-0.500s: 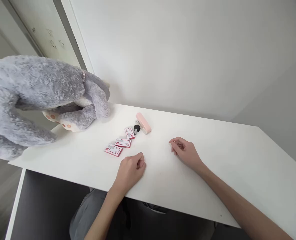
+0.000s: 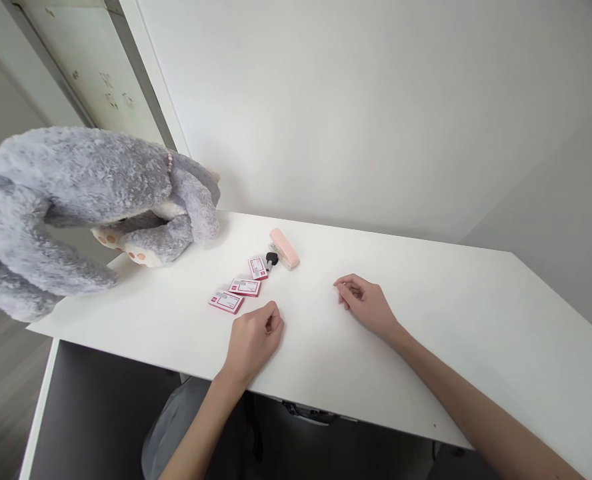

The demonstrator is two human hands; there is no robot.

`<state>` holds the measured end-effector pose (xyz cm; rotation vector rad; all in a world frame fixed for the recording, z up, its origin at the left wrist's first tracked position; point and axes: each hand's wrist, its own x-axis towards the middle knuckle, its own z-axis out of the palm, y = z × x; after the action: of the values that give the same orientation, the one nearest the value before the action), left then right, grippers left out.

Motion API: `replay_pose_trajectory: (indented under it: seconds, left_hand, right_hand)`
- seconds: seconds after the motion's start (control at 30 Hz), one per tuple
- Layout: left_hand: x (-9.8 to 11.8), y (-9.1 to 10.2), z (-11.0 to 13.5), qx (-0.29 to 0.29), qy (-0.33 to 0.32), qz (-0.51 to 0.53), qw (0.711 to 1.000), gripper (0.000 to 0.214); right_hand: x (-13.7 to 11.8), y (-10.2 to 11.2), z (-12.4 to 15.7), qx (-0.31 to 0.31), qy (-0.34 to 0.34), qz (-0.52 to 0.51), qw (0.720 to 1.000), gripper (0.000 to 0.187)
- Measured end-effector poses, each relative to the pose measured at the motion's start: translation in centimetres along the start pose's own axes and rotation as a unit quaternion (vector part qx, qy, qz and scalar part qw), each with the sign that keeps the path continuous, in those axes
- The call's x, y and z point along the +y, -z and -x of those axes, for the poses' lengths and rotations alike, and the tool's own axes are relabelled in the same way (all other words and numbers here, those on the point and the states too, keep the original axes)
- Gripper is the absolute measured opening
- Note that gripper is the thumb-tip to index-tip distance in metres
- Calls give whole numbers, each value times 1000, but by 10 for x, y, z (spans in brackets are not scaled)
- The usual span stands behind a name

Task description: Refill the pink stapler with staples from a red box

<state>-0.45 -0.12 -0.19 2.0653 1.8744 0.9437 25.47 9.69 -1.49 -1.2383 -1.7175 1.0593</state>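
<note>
My left hand [image 2: 256,337] rests on the white table [image 2: 316,387] as a loose fist, with nothing visible in it. Just beyond it lie three small white-and-red boxes in a slanting row: a near one [image 2: 226,301], a middle one [image 2: 245,287] and a far one [image 2: 258,268]. Beside the far box is a small black-and-silver piece [image 2: 271,259], its kind unclear. A pink stapler [image 2: 285,249] lies right behind it. To the right, my right hand [image 2: 366,303] lies on the table with fingers curled in, touching none of these things.
A large grey plush toy [image 2: 91,180] leans over the table's left end. Behind the table rises a white wall [image 2: 351,113]. Under the front edge a grey rounded seat [image 2: 171,427] shows.
The view has shifted slightly, so the plush toy and table sit a little differently in it. Both hands keep their curled pose, and the boxes and stapler stay in place.
</note>
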Motion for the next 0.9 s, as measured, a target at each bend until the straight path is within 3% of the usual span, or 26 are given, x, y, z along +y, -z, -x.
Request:
replay_pose_trajectory:
  seconds: [0.17, 0.23, 0.27, 0.4, 0.5, 0.7, 0.9]
  left_hand:
    - [-12, 12, 0, 122, -36, -126, 984, 17]
    - [-20, 18, 0, 155, -15, -181, 971, 7]
    - [-25, 21, -1, 164, 3, -200, 966, 14]
    - [-47, 25, -5, 164, 55, -232, 957, 51]
    - [-59, 23, -11, 147, 73, -225, 960, 67]
    - [-63, 16, -23, 103, 65, -205, 971, 76]
    - [-59, 10, -39, 108, 61, -211, 969, 74]
  right_hand:
    - [3, 0, -1, -1, 1, -2, 1000, 29]
    - [3, 1, -2, -2, 1, -2, 1000, 29]
    - [4, 1, -2, -2, 1, -2, 1000, 28]
    - [4, 0, -2, -4, 3, -3, 1000, 27]
    - [4, 0, -3, -6, 8, -6, 1000, 26]
    - [3, 0, -3, -11, 15, -10, 1000, 24]
    - [5, 0, -4, -14, 16, -12, 1000, 24]
